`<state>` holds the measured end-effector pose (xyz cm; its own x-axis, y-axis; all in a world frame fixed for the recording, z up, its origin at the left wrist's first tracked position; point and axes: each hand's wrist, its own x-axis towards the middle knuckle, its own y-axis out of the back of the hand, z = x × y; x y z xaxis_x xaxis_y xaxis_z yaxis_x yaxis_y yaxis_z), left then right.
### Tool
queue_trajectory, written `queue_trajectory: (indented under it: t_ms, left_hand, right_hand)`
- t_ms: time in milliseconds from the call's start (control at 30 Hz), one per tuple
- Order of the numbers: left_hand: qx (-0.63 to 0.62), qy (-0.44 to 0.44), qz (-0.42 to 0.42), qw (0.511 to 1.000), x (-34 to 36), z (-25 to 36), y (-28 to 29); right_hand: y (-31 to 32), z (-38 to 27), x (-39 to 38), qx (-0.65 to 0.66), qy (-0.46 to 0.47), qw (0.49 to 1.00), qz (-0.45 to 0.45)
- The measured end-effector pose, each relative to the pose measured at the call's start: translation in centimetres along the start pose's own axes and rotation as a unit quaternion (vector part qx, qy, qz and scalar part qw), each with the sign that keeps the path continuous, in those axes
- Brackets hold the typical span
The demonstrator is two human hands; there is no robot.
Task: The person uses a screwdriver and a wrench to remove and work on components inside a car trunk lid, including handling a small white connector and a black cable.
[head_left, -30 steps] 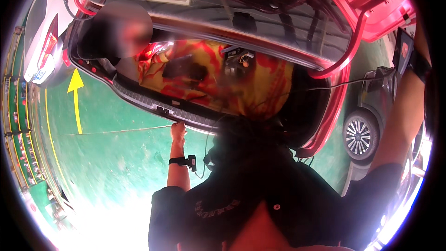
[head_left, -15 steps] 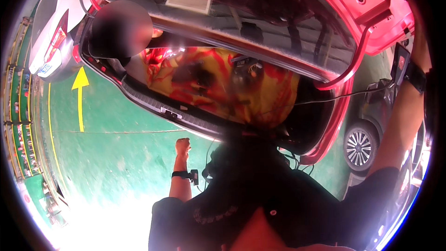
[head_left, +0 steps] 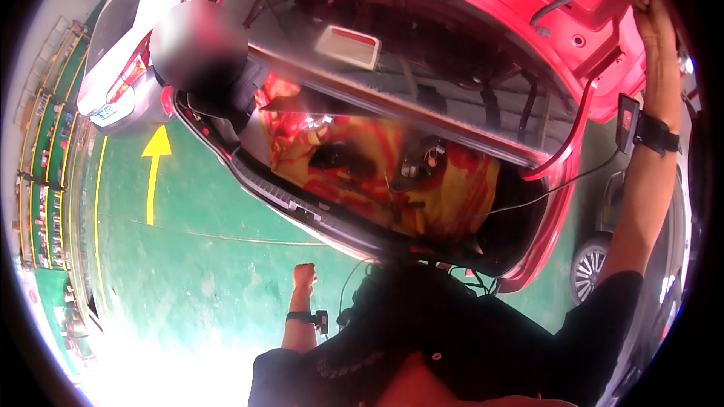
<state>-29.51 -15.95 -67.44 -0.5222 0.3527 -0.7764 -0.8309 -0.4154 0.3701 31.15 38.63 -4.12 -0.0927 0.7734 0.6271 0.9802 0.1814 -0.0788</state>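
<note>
My right arm reaches up along the right side, and my right hand [head_left: 654,19] is at the outer edge of a raised red tailgate [head_left: 596,26]. Its fingers bend over that edge, partly in shadow. Low beside my body, my left hand [head_left: 304,277] is closed in a fist with nothing visible in it, apart from the car. Below the tailgate's glass, the open trunk [head_left: 283,197] holds a yellow and red patterned cloth [head_left: 445,203]. Dark items and a small device with wires [head_left: 431,157] lie on it. Each wrist wears a black strap with a small box.
A blurred round patch [head_left: 199,47] covers the trunk's far left corner. A white car [head_left: 124,68] stands beyond it, a dark car with a spoked wheel [head_left: 590,270] at right. A cable [head_left: 558,185] runs from my right wrist. Shelves [head_left: 45,158] line the left, and a yellow arrow [head_left: 154,173] marks the green floor.
The view has shifted, so the car and my left fist sit lower in the picture. My right hand now shows at the tailgate's edge; before, it was hidden at the rim.
</note>
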Motion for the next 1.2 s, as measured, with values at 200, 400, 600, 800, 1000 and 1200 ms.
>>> queue_trajectory:
  t_ms: [200,400,600,800,1000,1200]
  left_hand:
    - [-0.058,0.001,0.019,0.998,-0.7,-2.1,-0.4]
    - [-0.08,-0.005,0.017,0.997,-2.2,-2.3,-1.0]
    - [-0.105,0.019,0.053,0.993,-5.0,-4.9,-0.4]
    - [-0.118,0.037,0.071,0.99,-5.9,-7.2,0.1]
    - [-0.132,0.042,0.071,0.988,-6.2,-8.1,-0.4]
    - [-0.128,0.029,0.089,0.987,-7.9,-7.9,-1.2]
  right_hand:
    - [-2.7,0.9,1.5,0.016,-0.023,1.0,0.003]
    - [-11.9,-2.9,-3.2,-0.025,-0.038,0.999,0.029]
    - [-9.9,-0.7,-3.2,0.074,0.003,0.995,0.066]
    - [-11.0,-0.8,-3.5,0.038,0.001,0.994,0.102]
    - [-7.7,0.9,-0.9,0.018,-0.015,0.994,0.11]
    - [-7.7,1.7,-0.4,0.041,0.004,0.995,0.093]
